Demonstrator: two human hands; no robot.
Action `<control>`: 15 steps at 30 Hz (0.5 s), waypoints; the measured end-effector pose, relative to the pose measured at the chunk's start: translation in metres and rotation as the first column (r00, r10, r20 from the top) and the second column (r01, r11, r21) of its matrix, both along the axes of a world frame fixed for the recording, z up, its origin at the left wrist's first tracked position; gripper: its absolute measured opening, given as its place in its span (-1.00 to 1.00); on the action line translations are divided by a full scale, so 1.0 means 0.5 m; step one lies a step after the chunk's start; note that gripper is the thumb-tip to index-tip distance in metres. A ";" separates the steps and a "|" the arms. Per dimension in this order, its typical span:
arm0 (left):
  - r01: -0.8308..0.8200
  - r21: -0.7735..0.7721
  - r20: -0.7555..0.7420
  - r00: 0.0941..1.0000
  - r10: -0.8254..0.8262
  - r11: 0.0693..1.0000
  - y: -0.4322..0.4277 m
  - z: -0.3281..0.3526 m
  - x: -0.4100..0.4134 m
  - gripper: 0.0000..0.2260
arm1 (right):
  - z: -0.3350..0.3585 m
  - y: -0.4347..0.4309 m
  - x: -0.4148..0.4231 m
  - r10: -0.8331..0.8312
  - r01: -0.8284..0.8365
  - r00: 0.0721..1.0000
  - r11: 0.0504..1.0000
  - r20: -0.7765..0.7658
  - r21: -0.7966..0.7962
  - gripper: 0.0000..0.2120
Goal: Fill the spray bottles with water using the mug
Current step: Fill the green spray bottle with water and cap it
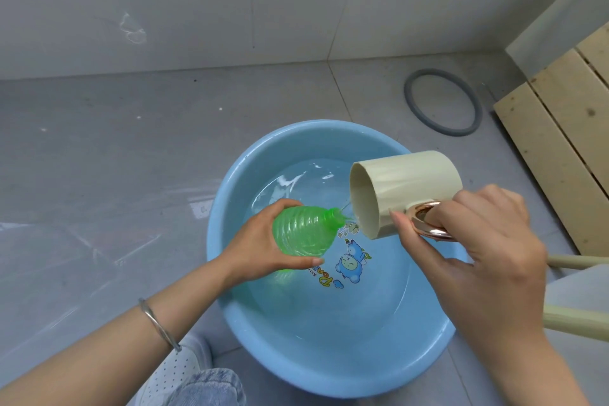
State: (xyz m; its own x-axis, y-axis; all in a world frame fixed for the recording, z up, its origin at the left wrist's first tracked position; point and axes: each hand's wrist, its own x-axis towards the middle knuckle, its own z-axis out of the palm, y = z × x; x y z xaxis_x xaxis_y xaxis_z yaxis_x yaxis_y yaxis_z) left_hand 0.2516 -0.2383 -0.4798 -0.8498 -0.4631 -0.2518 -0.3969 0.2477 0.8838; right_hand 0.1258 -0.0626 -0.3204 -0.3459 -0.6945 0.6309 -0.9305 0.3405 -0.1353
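We are holding the green spray bottle (304, 230) in our left hand (260, 250), tilting it over the blue basin (230, 290) so spills are falling back in. Our right hand (474, 241) is gripping the mug (395, 184) by its handle, tipping water into the bottle's open neck.

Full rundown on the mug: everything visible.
The mug is a plain cream cylinder, glossy, with a shiny rose-gold handle. It is tipped almost onto its side above the blue basin, mouth towards the neck of the green bottle. The right hand grips the handle. A thin trickle seems to leave its lower lip; whether lip and bottle touch is unclear.
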 end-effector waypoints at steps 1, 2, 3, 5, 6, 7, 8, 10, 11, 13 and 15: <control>-0.002 0.002 0.002 1.000 0.002 1.000 0.000 0.000 0.000 -0.23 | 0.000 -0.001 0.001 0.011 -0.011 1.000 1.000 -0.018 0.000 -0.67; -0.003 0.005 0.001 1.000 0.003 1.000 -0.001 -0.001 0.000 -0.24 | 0.000 -0.002 0.001 0.023 -0.023 0.999 1.000 -0.035 0.003 -0.67; -0.005 0.009 -0.003 1.000 0.005 1.000 -0.001 0.000 -0.001 -0.25 | 0.000 -0.002 0.002 0.037 -0.036 0.998 0.999 -0.051 0.009 -0.67; -0.007 0.013 -0.009 1.000 0.008 1.000 -0.001 0.001 -0.002 -0.27 | -0.001 -0.003 0.003 0.071 -0.069 0.994 0.997 -0.084 0.021 -0.65; -0.008 0.015 -0.010 1.000 0.008 1.000 0.000 0.002 -0.002 -0.27 | -0.001 -0.003 0.003 0.089 -0.086 0.991 0.996 -0.104 0.029 -0.65; -0.008 0.018 -0.011 1.000 0.008 1.000 0.000 0.003 -0.002 -0.28 | -0.001 -0.003 0.003 0.106 -0.102 0.986 0.994 -0.127 0.040 -0.65; -0.008 0.018 -0.011 1.000 0.009 1.000 0.000 0.003 -0.001 -0.29 | -0.001 -0.003 0.003 0.121 -0.114 0.981 0.992 -0.149 0.052 -0.65; -0.009 0.016 -0.009 1.000 0.009 1.000 0.000 0.003 -0.001 -0.29 | -0.002 -0.003 0.003 0.134 -0.124 0.974 0.990 -0.185 0.065 -0.66; -0.009 0.016 -0.006 1.000 0.009 1.000 0.000 0.003 -0.001 -0.28 | -0.003 -0.002 0.003 0.131 -0.121 0.973 0.991 -0.189 0.062 -0.65; -0.009 0.017 -0.002 1.000 0.009 1.000 -0.001 0.002 -0.001 -0.27 | -0.010 0.001 -0.002 0.090 -0.086 0.985 0.996 -0.148 0.033 -0.66; -0.008 0.016 -0.002 1.000 0.009 1.000 0.000 0.002 0.000 -0.28 | -0.024 0.005 -0.012 0.001 -0.001 1.000 1.000 -0.024 -0.003 -0.67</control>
State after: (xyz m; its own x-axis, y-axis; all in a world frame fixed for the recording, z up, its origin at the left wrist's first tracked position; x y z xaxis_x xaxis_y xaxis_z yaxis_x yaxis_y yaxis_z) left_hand 0.2513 -0.2385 -0.4790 -0.8464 -0.4662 -0.2574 -0.3968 0.2298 0.8887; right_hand 0.1198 -0.0600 -0.3324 -0.3303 -0.6929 0.6410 -0.9337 0.3393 -0.1143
